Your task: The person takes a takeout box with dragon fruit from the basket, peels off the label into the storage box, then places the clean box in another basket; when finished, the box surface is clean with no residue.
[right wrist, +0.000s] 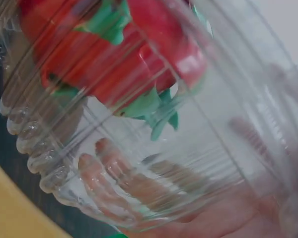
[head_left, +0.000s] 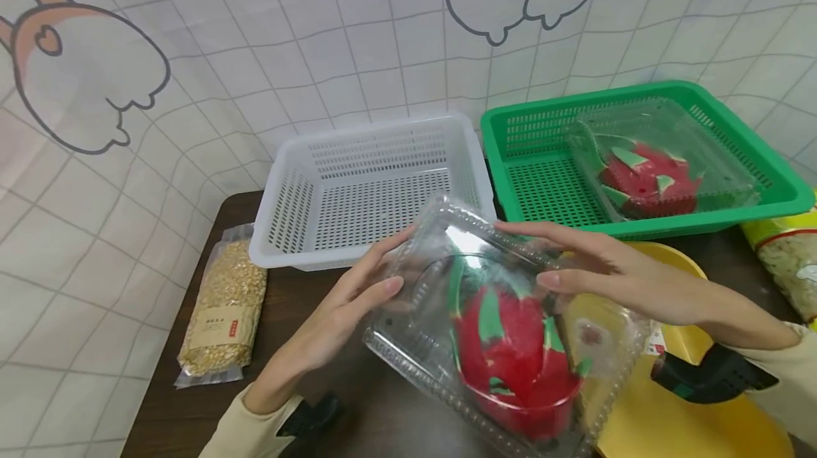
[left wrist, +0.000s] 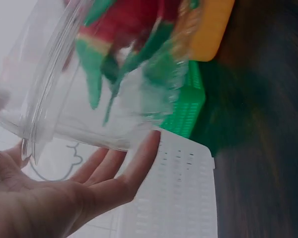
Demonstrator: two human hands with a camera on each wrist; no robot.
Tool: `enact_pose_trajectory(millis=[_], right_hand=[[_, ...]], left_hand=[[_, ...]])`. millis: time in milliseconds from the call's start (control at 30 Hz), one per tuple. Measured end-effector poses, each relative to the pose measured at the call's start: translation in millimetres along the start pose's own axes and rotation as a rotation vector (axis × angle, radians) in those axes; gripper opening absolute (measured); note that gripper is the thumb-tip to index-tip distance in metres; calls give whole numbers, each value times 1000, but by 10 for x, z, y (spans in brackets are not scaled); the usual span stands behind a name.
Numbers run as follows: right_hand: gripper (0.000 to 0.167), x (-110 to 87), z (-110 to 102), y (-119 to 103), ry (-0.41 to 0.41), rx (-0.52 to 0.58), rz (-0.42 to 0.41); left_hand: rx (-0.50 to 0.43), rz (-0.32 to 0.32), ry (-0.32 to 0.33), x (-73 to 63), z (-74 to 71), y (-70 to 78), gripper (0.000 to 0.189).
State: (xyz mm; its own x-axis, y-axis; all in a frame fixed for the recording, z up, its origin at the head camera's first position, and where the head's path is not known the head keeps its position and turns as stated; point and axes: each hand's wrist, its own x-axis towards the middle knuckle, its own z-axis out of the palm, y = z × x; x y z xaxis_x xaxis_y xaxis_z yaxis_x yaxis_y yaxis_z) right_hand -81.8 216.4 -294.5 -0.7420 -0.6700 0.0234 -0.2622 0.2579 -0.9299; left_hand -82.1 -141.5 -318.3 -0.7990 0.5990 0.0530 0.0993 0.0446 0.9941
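Note:
Both hands hold a clear plastic clamshell box (head_left: pixel 411 320) tilted above the table, with a red dragon fruit (head_left: pixel 510 344) with green scales inside. My left hand (head_left: pixel 335 327) grips its left side, thumb on top; in the left wrist view its fingers (left wrist: pixel 134 171) reach along the plastic wall. Across the box, my right hand (head_left: pixel 613 277) holds the upper right edge with the thumb over the lid. Through the clear wall in the right wrist view, the right fingers (right wrist: pixel 131 181) show against the far side.
A white basket (head_left: pixel 271 259) stands behind the box. To its right, a green basket (head_left: pixel 530 114) holds another boxed dragon fruit (head_left: pixel 651 181). A yellow basin (head_left: pixel 696 422) is partly under the held box. Bagged corn kernels (head_left: pixel 223 302) lie left; another bag (head_left: pixel 791 259) is at far right.

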Motion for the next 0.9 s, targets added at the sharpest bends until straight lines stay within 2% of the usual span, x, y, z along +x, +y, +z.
enact_pose_trajectory(millis=[100, 200, 233, 333, 400, 467, 567, 667, 800, 900], right_hand=[[61, -92, -196, 104, 83, -39, 18], [62, -195, -446, 234, 186, -1, 6], [62, -224, -528, 276, 230, 27, 15], [61, -305, -774, 380, 333, 188, -29], [58, -334, -894, 422, 429, 275, -30], [57, -359, -969, 454, 519, 332, -39], [55, -332, -1014, 493, 642, 361, -12], [56, -258, -1040, 538, 690, 375, -4], [58, -135, -1098, 594, 707, 417, -11], [61, -41, -1121, 630, 732, 457, -11]], left_hand=[[-28, 14, 8, 23, 21, -37, 56], [-37, 12, 46, 47, 52, -100, 57], [-33, 7, 58, 55, 69, -123, 57], [-13, -18, 84, 79, 146, -189, 57], [14, -34, 80, 96, 211, -231, 56], [43, -41, 68, 128, 294, -267, 57], [64, -58, 41, 218, 423, -325, 62], [109, -83, 15, 353, 551, -378, 67], [200, -97, -2, 569, 711, -456, 74], [265, -132, -17, 722, 829, -503, 83]])
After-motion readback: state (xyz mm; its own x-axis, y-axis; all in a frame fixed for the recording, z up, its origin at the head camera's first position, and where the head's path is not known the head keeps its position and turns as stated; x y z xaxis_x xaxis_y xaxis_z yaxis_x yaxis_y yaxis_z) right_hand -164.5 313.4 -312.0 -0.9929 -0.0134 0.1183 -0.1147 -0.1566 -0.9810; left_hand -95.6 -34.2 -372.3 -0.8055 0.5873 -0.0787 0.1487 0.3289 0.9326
